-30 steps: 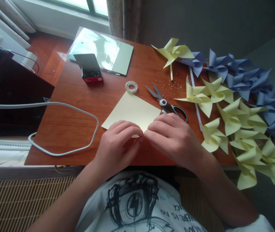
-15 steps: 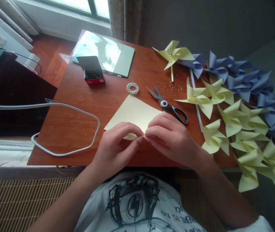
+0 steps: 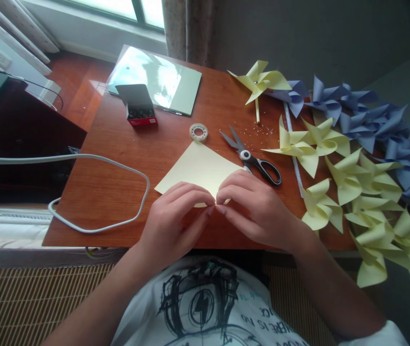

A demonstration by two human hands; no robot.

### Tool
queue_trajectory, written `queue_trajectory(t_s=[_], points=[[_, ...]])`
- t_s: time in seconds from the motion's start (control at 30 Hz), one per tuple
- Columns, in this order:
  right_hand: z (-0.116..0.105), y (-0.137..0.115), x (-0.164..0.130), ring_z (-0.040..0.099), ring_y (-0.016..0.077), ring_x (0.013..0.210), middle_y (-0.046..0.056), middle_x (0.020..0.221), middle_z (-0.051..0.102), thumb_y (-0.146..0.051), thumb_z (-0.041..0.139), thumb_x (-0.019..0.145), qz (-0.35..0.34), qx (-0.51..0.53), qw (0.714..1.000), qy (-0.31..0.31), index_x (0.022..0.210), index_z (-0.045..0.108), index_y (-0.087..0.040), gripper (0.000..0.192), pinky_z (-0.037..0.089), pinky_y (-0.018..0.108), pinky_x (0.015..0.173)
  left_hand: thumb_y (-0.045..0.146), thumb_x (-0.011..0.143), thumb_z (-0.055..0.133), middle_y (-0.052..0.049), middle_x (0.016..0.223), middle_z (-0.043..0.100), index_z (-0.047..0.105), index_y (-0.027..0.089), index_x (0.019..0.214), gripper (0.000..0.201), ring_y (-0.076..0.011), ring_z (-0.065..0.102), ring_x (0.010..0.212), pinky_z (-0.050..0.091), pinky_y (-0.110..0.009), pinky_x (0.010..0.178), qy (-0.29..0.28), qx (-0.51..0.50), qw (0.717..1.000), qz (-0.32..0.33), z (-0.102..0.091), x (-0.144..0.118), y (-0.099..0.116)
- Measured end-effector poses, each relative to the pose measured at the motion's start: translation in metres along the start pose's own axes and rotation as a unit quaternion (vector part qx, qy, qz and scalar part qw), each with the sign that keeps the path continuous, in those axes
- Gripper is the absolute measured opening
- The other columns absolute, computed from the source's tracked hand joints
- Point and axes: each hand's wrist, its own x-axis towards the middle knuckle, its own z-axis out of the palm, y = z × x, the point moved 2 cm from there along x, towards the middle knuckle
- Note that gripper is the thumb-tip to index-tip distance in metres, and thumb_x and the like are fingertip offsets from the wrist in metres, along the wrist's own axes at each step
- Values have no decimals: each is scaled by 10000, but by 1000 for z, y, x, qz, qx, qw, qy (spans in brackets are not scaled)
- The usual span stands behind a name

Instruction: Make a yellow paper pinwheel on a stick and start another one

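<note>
A pale yellow paper sheet (image 3: 199, 168) lies on the wooden table (image 3: 118, 187) near its front edge. My left hand (image 3: 176, 221) and my right hand (image 3: 253, 206) meet fingertip to fingertip at the sheet's near corner, pinching the paper there. That corner is hidden under my fingers. Black-handled scissors (image 3: 251, 158) lie just beyond my right hand, blades slightly apart.
A tape roll (image 3: 198, 131) and a red box of pins (image 3: 138, 108) lie farther back, by a glossy folder (image 3: 161, 79). Several yellow pinwheels (image 3: 352, 182) and blue pinwheels (image 3: 370, 120) crowd the right side. A white cable (image 3: 118, 166) loops over the table's left part.
Both hands stay at the paper's near corner with only small finger shifts. The view has drifted slightly; the paper has not visibly moved.
</note>
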Motion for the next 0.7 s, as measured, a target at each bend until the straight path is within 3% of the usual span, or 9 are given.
queue_trajectory(t_s=[0.13,0.33,0.47,0.7], points=[[0,0,0,564,200,860,57,886,644,-137,566,961,11,39,999,3,901,603,-190,88,471,362,814,32,886,621,-42,923,705,649,187,940,167,-172,641,870,507,-307,819,2,-4,1000,5,0,-1,0],[2,2,0,567,199,853,64,875,642,-132,561,960,5,32,999,5,893,605,-174,91,481,360,803,46,865,642,-54,918,717,647,183,950,161,-205,629,861,490,-350,815,19,95,993,61,1,-2,2],[3,1,-1,583,213,884,82,899,681,-141,588,956,-46,-63,996,45,912,634,-172,70,508,373,824,44,870,633,-47,904,716,649,173,940,148,-194,640,853,485,-335,813,27,72,996,36,0,-2,1],[2,-9,-2,639,222,923,63,897,749,-120,630,947,-144,-246,953,102,920,697,-174,90,517,366,807,91,897,623,-37,900,708,660,178,916,97,-176,654,866,497,-295,815,20,3,998,-57,-2,0,2]])
